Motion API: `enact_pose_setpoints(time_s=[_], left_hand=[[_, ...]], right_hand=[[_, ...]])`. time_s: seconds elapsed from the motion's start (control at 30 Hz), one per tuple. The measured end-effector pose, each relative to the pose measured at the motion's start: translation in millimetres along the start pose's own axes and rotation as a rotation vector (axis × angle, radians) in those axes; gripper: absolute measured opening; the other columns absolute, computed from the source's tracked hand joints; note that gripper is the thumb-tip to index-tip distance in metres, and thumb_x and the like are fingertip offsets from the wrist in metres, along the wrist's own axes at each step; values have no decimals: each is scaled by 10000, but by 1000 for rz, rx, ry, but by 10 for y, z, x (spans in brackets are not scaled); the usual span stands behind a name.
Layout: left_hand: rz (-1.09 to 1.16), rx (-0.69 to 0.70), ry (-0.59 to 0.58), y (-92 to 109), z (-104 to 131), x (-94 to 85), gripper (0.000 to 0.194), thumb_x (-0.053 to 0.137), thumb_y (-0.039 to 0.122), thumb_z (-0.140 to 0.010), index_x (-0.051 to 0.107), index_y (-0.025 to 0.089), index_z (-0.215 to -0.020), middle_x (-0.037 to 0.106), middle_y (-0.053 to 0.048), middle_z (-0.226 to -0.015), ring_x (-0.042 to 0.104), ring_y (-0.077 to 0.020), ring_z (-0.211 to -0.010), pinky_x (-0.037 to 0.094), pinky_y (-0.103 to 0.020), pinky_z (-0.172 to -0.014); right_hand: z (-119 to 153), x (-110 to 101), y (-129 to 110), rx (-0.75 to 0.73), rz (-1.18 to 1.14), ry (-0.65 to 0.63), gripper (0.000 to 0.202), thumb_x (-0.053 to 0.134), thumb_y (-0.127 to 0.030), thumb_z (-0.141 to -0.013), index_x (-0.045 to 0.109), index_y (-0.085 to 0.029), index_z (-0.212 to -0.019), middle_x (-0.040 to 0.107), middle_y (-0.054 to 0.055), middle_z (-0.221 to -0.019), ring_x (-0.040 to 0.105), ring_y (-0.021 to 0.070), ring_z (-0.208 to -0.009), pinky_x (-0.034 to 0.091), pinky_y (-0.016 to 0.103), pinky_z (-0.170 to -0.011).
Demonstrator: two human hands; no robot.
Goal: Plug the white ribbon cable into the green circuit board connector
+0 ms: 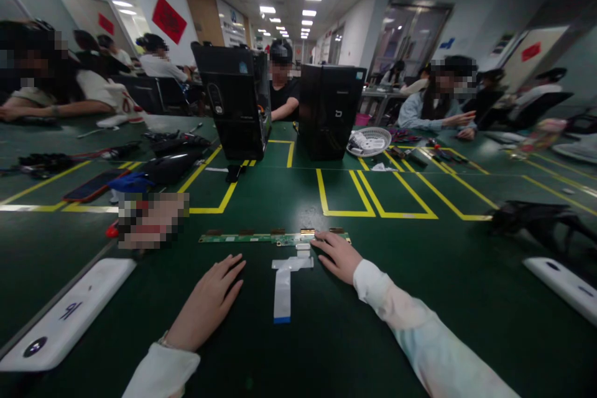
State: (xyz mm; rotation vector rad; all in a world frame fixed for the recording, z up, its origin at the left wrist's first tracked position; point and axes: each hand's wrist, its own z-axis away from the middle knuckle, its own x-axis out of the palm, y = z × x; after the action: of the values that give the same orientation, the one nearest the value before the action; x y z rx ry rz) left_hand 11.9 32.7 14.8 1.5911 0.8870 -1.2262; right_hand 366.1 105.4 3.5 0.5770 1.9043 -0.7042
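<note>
A long, narrow green circuit board (237, 238) lies crosswise on the dark green table. A white flat ribbon cable (282, 295) with a blue end stretches from near the board's middle toward me. My right hand (338, 255) rests at the board's right part, fingers apart, its fingertips over the board's edge beside a small white connector (303, 247). To the left of the cable, my left hand (208, 301) lies on the table with its fingers spread, holding nothing and not touching the board.
Two black computer towers (236, 106) (329, 109) stand ahead, with a person (284, 90) behind them. A white basket (369, 141) sits right of them. White devices (69, 311) (562, 286) flank me. Yellow tape (347, 214) marks the table (373, 360). Other people sit on both sides.
</note>
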Motion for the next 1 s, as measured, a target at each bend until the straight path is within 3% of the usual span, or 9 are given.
enact_pose_setpoints(time_s=[0.3, 0.5, 0.73, 1.0], left_hand=[[-6, -8, 84, 35, -5, 101, 476, 374, 388, -936, 436, 249, -1386, 446, -59, -1454, 392, -246, -1340, 325, -497, -1098], [-3, -9, 90, 60, 13, 84, 475, 367, 382, -941, 428, 244, -1392, 435, -58, -1463, 380, -242, -1348, 312, -496, -1107], [6, -25, 48, 86, 17, 49, 485, 356, 392, -941, 427, 234, -1394, 422, -65, -1471, 370, -255, -1354, 310, -507, -1105], [12, 4, 112, 22, 5, 142, 470, 375, 390, -940, 434, 258, -1387, 445, -58, -1455, 396, -250, -1338, 312, -501, -1103]], right_hand=[[0, 4, -12, 1, 21, 4, 391, 448, -235, -904, 531, -144, -1276, 511, 163, -1303, 453, 260, -1237, 392, 477, -1042], [-29, -2, -232, -34, 37, 4, 397, 406, -201, -913, 524, -192, -1292, 449, 141, -1380, 317, 268, -1353, 300, 536, -1099], [-54, -49, -365, -30, -10, -116, 443, 363, -374, -959, 480, -226, -1360, 380, 127, -1463, 270, 273, -1384, 249, 551, -1111], [-40, -41, -337, -37, -11, -160, 491, 383, -453, -947, 466, -223, -1373, 392, 131, -1457, 301, 273, -1370, 232, 548, -1114]])
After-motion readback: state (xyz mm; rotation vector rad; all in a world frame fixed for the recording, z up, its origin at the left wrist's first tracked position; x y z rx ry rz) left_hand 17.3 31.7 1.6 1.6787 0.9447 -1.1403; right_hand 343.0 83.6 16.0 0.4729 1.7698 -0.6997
